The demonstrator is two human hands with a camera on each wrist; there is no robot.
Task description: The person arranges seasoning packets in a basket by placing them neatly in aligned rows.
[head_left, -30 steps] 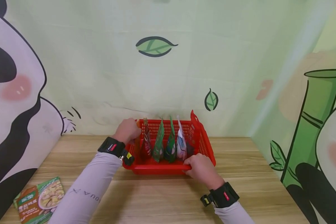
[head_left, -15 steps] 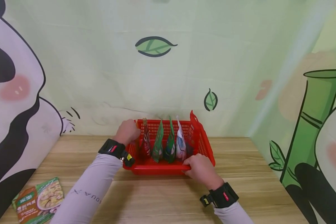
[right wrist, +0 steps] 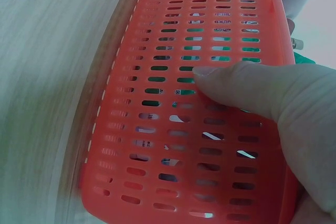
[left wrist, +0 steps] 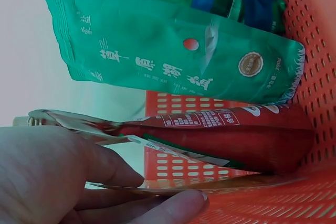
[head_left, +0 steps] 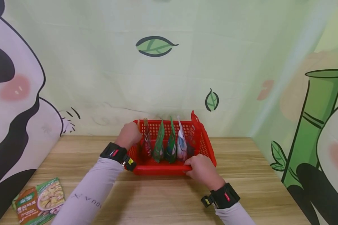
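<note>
A red plastic basket [head_left: 160, 170] with slotted walls stands at the back of the table. My left hand [head_left: 128, 135] reaches over its left side and pinches a thin flat packet [left wrist: 236, 183] between thumb and fingers; the packet appears nearly edge-on in the left wrist view. Beside it stands a red pouch [left wrist: 236, 137] with a clip-like piece at its top, then a green pouch [left wrist: 157, 51] with white lettering. My right hand [head_left: 202, 170] grips the basket's front rim near the right corner, thumb outside on the slotted wall in the right wrist view.
A green-and-blue pouch [head_left: 171, 147], a white pouch [head_left: 181, 145] and a dark red packet [head_left: 192, 139] also stand in the basket. Brown-and-green food packets [head_left: 40, 201] lie on the wooden table [head_left: 157, 200] at front left. A printed cloth backdrop [head_left: 171, 81] rises behind.
My left hand has shifted slightly down toward the basket's left side. The right hand keeps its grip on the rim, and the basket stays in place.
</note>
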